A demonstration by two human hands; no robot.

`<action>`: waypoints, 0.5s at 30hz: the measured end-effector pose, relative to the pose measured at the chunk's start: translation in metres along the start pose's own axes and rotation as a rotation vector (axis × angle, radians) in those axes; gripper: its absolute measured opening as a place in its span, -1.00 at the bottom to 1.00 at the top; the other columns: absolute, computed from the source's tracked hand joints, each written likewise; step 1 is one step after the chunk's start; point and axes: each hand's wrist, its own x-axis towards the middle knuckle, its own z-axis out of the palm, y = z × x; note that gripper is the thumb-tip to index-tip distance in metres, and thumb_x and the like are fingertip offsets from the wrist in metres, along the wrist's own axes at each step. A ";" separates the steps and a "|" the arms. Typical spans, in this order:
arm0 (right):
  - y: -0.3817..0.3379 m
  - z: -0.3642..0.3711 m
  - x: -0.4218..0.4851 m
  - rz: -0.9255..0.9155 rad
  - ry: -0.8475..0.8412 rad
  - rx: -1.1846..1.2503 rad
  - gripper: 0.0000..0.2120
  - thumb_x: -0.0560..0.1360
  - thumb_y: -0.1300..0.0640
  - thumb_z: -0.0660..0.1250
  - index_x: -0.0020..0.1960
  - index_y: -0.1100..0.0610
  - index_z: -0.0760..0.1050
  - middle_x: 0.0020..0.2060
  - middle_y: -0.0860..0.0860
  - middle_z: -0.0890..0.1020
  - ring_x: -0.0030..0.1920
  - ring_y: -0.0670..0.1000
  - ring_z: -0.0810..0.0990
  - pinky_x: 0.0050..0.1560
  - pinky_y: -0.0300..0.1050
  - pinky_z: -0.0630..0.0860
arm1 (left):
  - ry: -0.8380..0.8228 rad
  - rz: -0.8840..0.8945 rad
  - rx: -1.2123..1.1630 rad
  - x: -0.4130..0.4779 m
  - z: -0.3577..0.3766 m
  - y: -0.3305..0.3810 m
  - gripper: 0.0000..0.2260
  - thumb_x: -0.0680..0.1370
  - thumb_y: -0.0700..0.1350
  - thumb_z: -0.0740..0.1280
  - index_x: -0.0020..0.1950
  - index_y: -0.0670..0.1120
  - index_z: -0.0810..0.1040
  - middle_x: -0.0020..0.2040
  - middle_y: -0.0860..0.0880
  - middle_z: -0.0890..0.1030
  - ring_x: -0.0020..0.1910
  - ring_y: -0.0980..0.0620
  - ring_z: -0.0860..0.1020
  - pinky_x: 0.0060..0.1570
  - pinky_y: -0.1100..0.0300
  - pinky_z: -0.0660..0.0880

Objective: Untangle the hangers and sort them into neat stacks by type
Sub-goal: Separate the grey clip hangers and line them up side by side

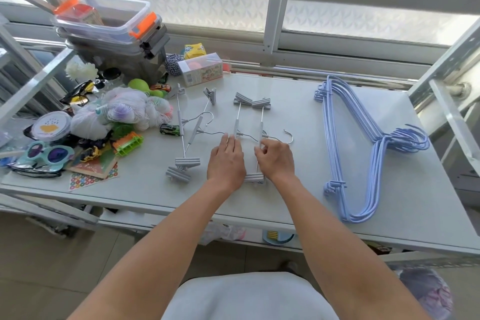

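Observation:
Several blue coated wire hangers (368, 148) lie nested in one stack on the right of the white table (298, 200), hooks pointing right. Grey clip hangers with metal bars lie in the middle. Two of them (184, 135) cross each other on the left, hooks tangled near the toy car. Two more (249, 117) lie side by side under my hands. My left hand (226, 161) rests flat on the left one's bar, fingers together. My right hand (275, 158) pinches the bar of the right one (261, 127) between thumb and fingers.
A clutter of toys covers the table's left side: a green toy car (170, 129), a white mesh bundle (122, 112), sunglasses (49, 154), stickers (91, 176). Stacked clear bins with orange latches (109, 26) stand at the back left. A window rail runs behind.

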 end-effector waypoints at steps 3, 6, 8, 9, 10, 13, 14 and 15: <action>0.000 0.000 -0.002 0.025 -0.002 0.009 -0.62 0.49 0.01 0.29 -0.42 0.13 0.27 -0.44 0.02 0.50 -0.29 0.13 0.47 -0.34 -0.12 0.30 | -0.009 0.009 0.017 0.002 0.000 -0.001 -0.55 0.66 -0.11 -0.03 0.55 -0.18 0.08 0.57 -0.09 0.16 0.58 -0.08 -0.07 0.44 0.04 0.07; 0.003 0.000 -0.004 0.034 0.025 -0.015 -0.66 0.51 -0.06 0.27 -0.34 0.13 0.44 -0.34 0.04 0.60 -0.15 0.15 0.52 -0.30 -0.13 0.36 | 0.008 0.027 -0.016 0.002 0.000 -0.002 -0.56 0.67 -0.07 -0.04 0.54 -0.16 0.13 0.55 -0.09 0.19 0.58 -0.07 -0.06 0.45 0.03 0.03; 0.003 0.000 -0.006 0.038 0.018 -0.016 -0.68 0.52 -0.09 0.26 -0.26 0.12 0.52 -0.29 0.04 0.63 -0.04 0.15 0.49 -0.24 -0.12 0.41 | 0.089 0.028 -0.126 0.003 -0.001 -0.003 -0.58 0.66 -0.08 -0.01 0.51 -0.13 0.23 0.52 -0.08 0.27 0.57 -0.07 0.00 0.44 0.03 0.04; 0.004 0.000 -0.006 0.038 0.006 -0.010 -0.68 0.52 -0.10 0.26 -0.24 0.12 0.54 -0.29 0.02 0.63 -0.02 0.16 0.48 -0.21 -0.11 0.43 | 0.153 0.005 -0.211 0.002 -0.003 -0.003 -0.60 0.65 -0.08 0.02 0.47 -0.12 0.30 0.49 -0.07 0.32 0.56 -0.07 0.06 0.44 0.03 0.06; 0.005 -0.001 -0.006 0.037 -0.007 0.002 -0.68 0.51 -0.12 0.26 -0.22 0.12 0.55 -0.31 0.01 0.61 -0.02 0.16 0.50 -0.20 -0.10 0.44 | 0.231 -0.036 -0.302 0.003 -0.007 -0.004 -0.63 0.64 -0.09 0.06 0.42 -0.12 0.38 0.45 -0.07 0.38 0.54 -0.07 0.13 0.43 0.02 0.09; 0.006 -0.007 -0.001 0.064 -0.056 0.061 -0.71 0.49 -0.14 0.31 -0.16 0.07 0.60 -0.37 -0.05 0.55 -0.05 0.14 0.57 -0.15 -0.08 0.50 | 0.465 -0.234 -0.440 0.006 -0.025 -0.017 -0.70 0.58 -0.10 0.12 0.23 -0.11 0.53 0.26 -0.08 0.55 0.38 -0.10 0.36 0.32 0.00 0.24; 0.005 -0.009 0.001 0.079 -0.060 0.093 -0.72 0.48 -0.15 0.33 -0.06 0.05 0.64 -0.34 -0.06 0.56 -0.06 0.12 0.59 -0.10 -0.06 0.53 | 0.499 -0.312 -0.429 0.008 -0.031 -0.025 -0.70 0.56 -0.10 0.14 0.21 -0.10 0.54 0.22 -0.09 0.57 0.32 -0.10 0.40 0.25 0.00 0.28; 0.004 -0.011 0.001 0.090 -0.046 0.123 -0.69 0.48 -0.15 0.35 0.05 0.05 0.64 -0.30 -0.06 0.58 -0.06 0.10 0.60 -0.05 -0.05 0.54 | 0.489 -0.393 -0.398 0.009 -0.036 -0.035 -0.70 0.55 -0.10 0.16 0.21 -0.10 0.54 0.21 -0.09 0.56 0.28 -0.11 0.41 0.20 -0.01 0.30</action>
